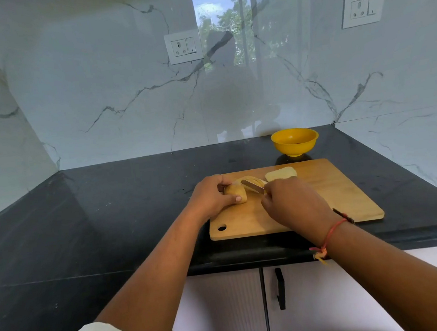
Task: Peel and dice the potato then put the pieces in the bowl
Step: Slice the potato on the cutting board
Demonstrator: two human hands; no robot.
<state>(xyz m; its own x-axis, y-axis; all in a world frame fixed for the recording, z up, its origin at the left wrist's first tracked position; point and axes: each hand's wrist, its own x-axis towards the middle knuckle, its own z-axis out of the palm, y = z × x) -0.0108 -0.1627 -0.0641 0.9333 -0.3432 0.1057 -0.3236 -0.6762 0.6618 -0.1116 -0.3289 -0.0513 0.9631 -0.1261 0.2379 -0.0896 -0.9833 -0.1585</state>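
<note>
A peeled yellow potato [238, 191] lies on the wooden cutting board [332, 196], partly cut into slices at its right end. My left hand [211, 197] grips the uncut left part, thumb along its front. My right hand [294, 205] holds a knife [252, 186] whose blade slants across the potato; the handle is hidden in my fist. A flat pale potato piece [281, 174] lies on the board just behind my right hand. The yellow bowl [295, 141] stands on the counter behind the board.
The black stone countertop [123, 203] runs left and wraps around the corner, with marble walls behind and to the right. Its front edge is near my forearms, above white cabinet doors [229, 314]. Wall sockets [183, 46] sit high on the backsplash.
</note>
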